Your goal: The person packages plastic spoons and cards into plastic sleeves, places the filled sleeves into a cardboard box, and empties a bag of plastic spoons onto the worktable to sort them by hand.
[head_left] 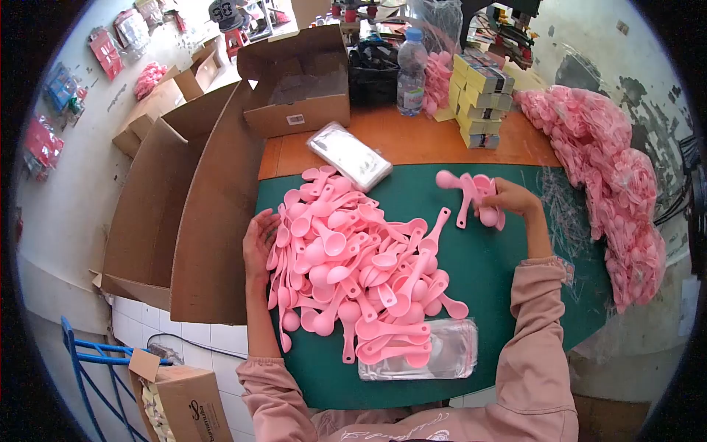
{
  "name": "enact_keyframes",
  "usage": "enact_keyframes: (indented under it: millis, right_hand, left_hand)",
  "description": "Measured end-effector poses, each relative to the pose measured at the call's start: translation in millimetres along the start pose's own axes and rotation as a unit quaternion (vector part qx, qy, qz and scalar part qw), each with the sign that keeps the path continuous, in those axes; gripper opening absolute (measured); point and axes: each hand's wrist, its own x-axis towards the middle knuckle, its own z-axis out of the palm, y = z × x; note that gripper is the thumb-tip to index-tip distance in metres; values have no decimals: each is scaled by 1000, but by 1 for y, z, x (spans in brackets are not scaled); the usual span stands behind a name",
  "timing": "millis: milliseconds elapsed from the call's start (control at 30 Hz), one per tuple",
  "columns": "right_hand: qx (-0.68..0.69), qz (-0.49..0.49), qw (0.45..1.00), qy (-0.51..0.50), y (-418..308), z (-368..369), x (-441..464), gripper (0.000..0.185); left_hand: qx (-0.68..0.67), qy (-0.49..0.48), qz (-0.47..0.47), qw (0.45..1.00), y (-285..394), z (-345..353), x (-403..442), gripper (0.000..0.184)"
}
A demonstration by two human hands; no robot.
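Spoons (335, 241) lie heaped against the left hand (259, 239), its grip loosely curved; the right hand (517, 199) pinches several more.

Bright; top left washed out; fisheye bending, black corners; glare on plastic packet (350, 156).

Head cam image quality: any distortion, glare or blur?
Head view: strong wide-angle distortion, with black rounded corners and bowed edges on the large cardboard box; head view: glare on the upper pack of clear bags, washed-out light near the red stool; head view: spoons in the right hand look slightly smeared, probably motion blur.
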Motion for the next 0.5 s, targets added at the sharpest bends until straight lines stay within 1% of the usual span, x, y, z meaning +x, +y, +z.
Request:
enact_keyframes:
  millis: [33, 67, 100, 167, 200, 233, 300, 333, 367, 433, 467, 500]
  right_hand:
    - [-23, 10, 994, -109, -4, -1, 1, 18]
    - [-29, -16, 994, -100, -1, -5, 5, 19]
    - [-29, -16, 994, -103, 6, -6, 10, 19]
    - [-40, -79, 995, 34, 20, -4, 22, 20]
    - [-90, -72, 992, 41, 25, -1, 29, 20]
    - [-91, -72, 992, 41, 31, -1, 31, 20]
    - [-62, -46, 997, -21, 12, 28, 25, 18]
    - [-10, -94, 994, -52, 14, 41, 24, 22]
    - [-9, -94, 994, -52, 11, 40, 22, 22]
    - [86, -45, 987, -131, 1, 35, 15, 28]
    - [110, -40, 989, -87, 17, 21, 20, 29]
    - [110, -39, 989, -85, 15, 12, 18, 29]
  left_hand:
    - [0, 2, -7, 1000, 0, 0, 0, 46]
    - [-2, -4, -1, 1000, 0, 0, 0, 46]
    - [-1, -2, -2, 1000, 0, -1, -1, 46]
    - [0, -2, -5, 1000, 2, 1, -2, 46]
    - [0, -2, -4, 1000, 3, 1, -1, 46]
    - [-1, 0, -5, 1000, 3, 2, -1, 47]
    - [-3, 3, -6, 1000, 2, 3, -1, 48]
    - [-2, 2, -4, 1000, 2, 3, -1, 48]
    - [1, 1, -1, 1000, 2, 3, -1, 49]
    - [7, 5, -2, 1000, 5, 4, -3, 49]
    - [13, 8, -3, 1000, 6, 5, -4, 49]
    - [13, 6, -4, 1000, 5, 5, -3, 49]
